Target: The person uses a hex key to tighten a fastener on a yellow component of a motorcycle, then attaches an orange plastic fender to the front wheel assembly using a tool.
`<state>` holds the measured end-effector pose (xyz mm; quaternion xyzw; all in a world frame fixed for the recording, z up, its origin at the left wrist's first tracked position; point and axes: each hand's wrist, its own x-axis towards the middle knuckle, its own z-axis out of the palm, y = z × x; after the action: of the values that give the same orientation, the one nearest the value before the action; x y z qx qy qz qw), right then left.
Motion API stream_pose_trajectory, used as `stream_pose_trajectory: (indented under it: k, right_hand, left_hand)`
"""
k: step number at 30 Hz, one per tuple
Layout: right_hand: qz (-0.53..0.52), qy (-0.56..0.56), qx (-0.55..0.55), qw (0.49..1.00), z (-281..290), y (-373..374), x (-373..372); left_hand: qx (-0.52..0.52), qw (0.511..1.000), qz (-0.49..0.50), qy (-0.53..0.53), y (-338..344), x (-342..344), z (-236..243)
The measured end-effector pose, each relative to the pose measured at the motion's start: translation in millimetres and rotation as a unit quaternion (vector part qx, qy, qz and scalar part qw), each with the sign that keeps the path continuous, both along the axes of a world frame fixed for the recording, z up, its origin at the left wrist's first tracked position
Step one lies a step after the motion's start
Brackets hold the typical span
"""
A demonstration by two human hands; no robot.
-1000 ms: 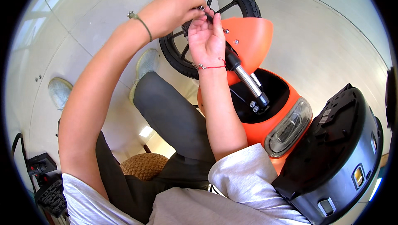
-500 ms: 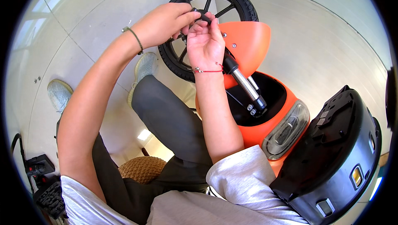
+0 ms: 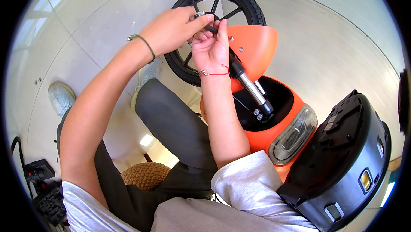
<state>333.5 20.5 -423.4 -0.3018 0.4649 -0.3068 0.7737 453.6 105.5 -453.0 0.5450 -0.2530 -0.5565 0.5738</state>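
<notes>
At the hub of the black spoked wheel (image 3: 252, 7), both hands meet round a black rod-like piece (image 3: 210, 29) with a silvery end; its kind I cannot make out. My left hand (image 3: 173, 31) pinches it from above, thumb pointing right. From below, my right hand (image 3: 210, 50), palm turned up, has its curled fingers on the same piece. Just right of my hands is an orange mudguard (image 3: 254, 48) with two bolts. A black-and-silver fork tube (image 3: 248, 82) slants down from there into the open orange body (image 3: 252, 134). My fingers hide the hub and the tube's wheel end.
A clear oval headlamp (image 3: 294, 135) sits in the orange body. Beside it stands a large black plastic housing (image 3: 342, 155). Below my legs is a woven brown stool (image 3: 145, 175). Black gear with a cable (image 3: 39, 170) lies at the far left on the tiled floor (image 3: 81, 22).
My left hand has shifted slightly down and right, and the silvery end of the piece now shows above its thumb. The black piece sits a little lower between my hands.
</notes>
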Motion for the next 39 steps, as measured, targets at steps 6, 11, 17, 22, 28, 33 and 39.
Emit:
stream_pose_trajectory:
  k: [6, 11, 17, 22, 28, 33, 39]
  right_hand:
    - [-0.001, 0.012, 0.024, 1.000, 2.3, 0.3, 0.0]
    - [0.002, 0.023, 0.011, 1.000, 8.8, 1.9, 3.3]
    - [0.005, -0.033, 0.020, 0.999, 13.3, 2.1, 7.3]
    - [0.005, -0.007, 0.002, 1.000, 15.5, 0.4, 8.9]
    - [-0.041, -0.099, 0.040, 0.993, 15.0, -5.4, 3.9]
    - [-0.015, -0.021, 0.060, 0.998, 18.2, -0.6, -0.1]
    - [0.144, 0.226, 0.019, 0.963, 49.5, 17.0, -1.1]
  left_hand:
    - [-0.165, 0.975, 0.083, -0.123, -8.9, 0.5, -4.4]
    - [-0.248, 0.901, 0.019, -0.356, -12.4, -3.9, -12.9]
    - [-0.188, 0.939, 0.149, -0.247, -6.9, -10.0, -7.0]
    - [-0.074, 0.996, -0.016, -0.056, -1.5, 0.0, 3.4]
    - [-0.155, 0.977, 0.080, -0.124, -8.2, -3.2, 4.4]
    - [-0.165, 0.940, 0.033, -0.298, -0.6, -1.0, -4.3]
    - [-0.177, 0.904, 0.065, -0.383, -5.4, -10.6, -2.0]
